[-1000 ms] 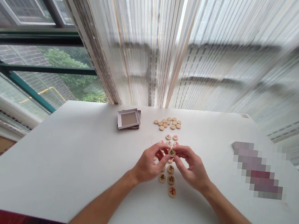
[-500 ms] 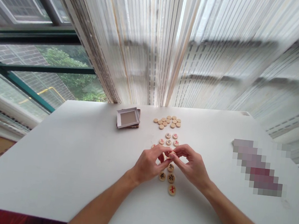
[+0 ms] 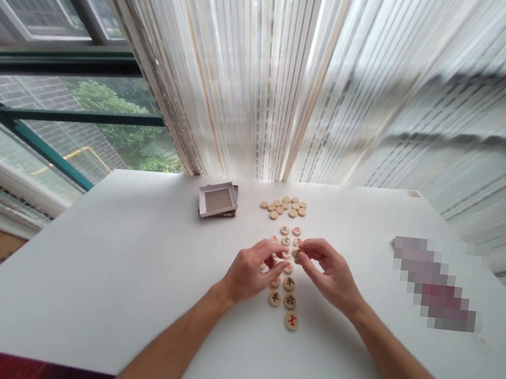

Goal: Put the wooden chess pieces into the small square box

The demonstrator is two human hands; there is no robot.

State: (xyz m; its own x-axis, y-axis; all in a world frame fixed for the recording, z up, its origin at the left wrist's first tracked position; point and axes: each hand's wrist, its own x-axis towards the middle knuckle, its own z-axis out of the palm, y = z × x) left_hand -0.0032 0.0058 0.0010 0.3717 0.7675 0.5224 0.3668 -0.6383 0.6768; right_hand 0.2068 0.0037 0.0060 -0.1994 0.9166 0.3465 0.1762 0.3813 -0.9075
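Between the thumb and fingertips of my right hand (image 3: 328,273) is a round wooden Chinese chess piece (image 3: 296,255). My left hand (image 3: 246,273) hovers just left of it, thumb and fingers apart, holding nothing. Under and around both hands lie several face-up chess pieces with red or black characters, partly covered by the fingers. Closest to me is a red-marked piece (image 3: 291,321), with a black-marked piece (image 3: 289,301) just beyond it. Farther away, a cluster of pieces (image 3: 285,206) shows plain tops without visible characters.
An open shallow box (image 3: 201,203) sits on a darker box part at the back left of the white table (image 3: 114,259). At the right lies a pixelated flat object (image 3: 433,284). A striped curtain (image 3: 263,94) hangs behind the table, beside a window on the left.
My hands have drawn apart from where their fingertips met. The left fingers have come away from the chess piece, which now sits in my right hand, slightly farther right.
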